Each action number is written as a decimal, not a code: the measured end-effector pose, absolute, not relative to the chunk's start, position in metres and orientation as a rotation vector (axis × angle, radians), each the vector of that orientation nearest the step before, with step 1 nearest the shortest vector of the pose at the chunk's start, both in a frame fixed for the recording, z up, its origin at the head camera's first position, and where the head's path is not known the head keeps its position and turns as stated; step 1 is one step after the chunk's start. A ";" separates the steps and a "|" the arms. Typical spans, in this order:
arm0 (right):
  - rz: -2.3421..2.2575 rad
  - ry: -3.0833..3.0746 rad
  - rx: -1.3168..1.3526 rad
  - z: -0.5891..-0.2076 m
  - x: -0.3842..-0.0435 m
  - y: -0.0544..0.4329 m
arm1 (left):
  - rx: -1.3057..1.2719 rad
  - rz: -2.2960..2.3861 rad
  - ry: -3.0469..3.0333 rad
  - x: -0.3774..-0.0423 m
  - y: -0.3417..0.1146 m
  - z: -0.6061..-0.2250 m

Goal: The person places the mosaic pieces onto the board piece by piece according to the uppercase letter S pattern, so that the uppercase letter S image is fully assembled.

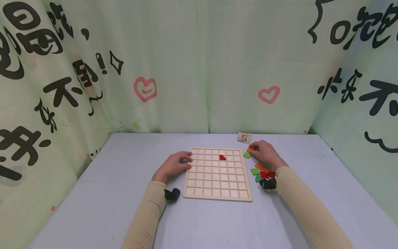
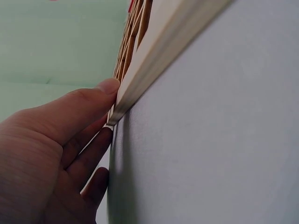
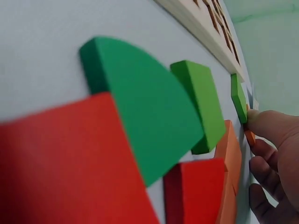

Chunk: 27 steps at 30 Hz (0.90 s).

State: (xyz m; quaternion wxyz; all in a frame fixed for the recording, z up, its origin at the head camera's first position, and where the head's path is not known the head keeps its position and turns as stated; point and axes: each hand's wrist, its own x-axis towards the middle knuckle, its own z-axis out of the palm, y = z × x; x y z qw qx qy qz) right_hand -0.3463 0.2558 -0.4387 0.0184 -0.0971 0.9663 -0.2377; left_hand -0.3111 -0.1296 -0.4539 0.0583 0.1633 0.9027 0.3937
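Note:
A pale wooden grid board [image 1: 216, 194] lies on the table, with one red rounded-corner tile [image 1: 222, 157] in a cell of its second row from the far side. My left hand [image 1: 174, 165] rests at the board's left edge; its thumb [image 2: 100, 88] touches the rim, fingers loosely extended beside it. Just past the board's far right corner, my right hand [image 1: 265, 152] pinches a small orange tile [image 1: 249, 149] between thumb and fingers, low over the table. A light green tile [image 1: 247, 155] lies right beside that one. The orange tile is mostly covered by fingers.
Right of the board, near my right wrist, lie loose tiles: a light green one [image 1: 255, 171], a dark green quarter-round one [image 3: 145, 102], red ones [image 3: 203, 186] and orange ones [image 1: 259, 166]. A small patterned square [image 1: 244, 137] sits at the table's back edge. Curtains [image 1: 205, 69] stand behind.

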 end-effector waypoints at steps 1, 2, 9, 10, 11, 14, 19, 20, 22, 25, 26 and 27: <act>-0.737 3.003 -0.307 -0.439 -0.346 0.256 | 0.495 1.195 2.736 -0.312 -0.130 -0.454; -0.736 3.006 -0.312 -0.439 -0.346 0.256 | 0.490 1.195 2.736 -0.312 -0.130 -0.454; -0.724 3.010 -0.317 -0.440 -0.347 0.256 | 0.494 1.197 2.734 -0.312 -0.131 -0.453; -0.727 3.009 -0.317 -0.440 -0.347 0.256 | 0.495 1.196 2.732 -0.311 -0.131 -0.452; -0.731 3.009 -0.316 -0.440 -0.347 0.255 | 0.495 1.197 2.732 -0.310 -0.131 -0.452; -0.742 3.014 -0.327 -0.439 -0.345 0.255 | 0.486 1.202 2.729 -0.310 -0.130 -0.451; -0.778 3.019 -0.318 -0.439 -0.344 0.250 | 0.462 1.208 2.727 -0.310 -0.129 -0.452; -0.781 3.025 -0.311 -0.439 -0.344 0.249 | 0.458 1.206 2.728 -0.310 -0.129 -0.452; -0.801 3.029 -0.289 -0.438 -0.344 0.245 | 0.457 1.200 2.733 -0.311 -0.129 -0.452; -0.813 3.041 -0.282 -0.436 -0.345 0.238 | 0.460 1.193 2.738 -0.311 -0.128 -0.453; -0.812 3.042 -0.285 -0.435 -0.345 0.236 | 0.461 1.193 2.738 -0.311 -0.128 -0.453; -0.817 3.039 -0.290 -0.435 -0.346 0.233 | 0.465 1.191 2.739 -0.311 -0.128 -0.453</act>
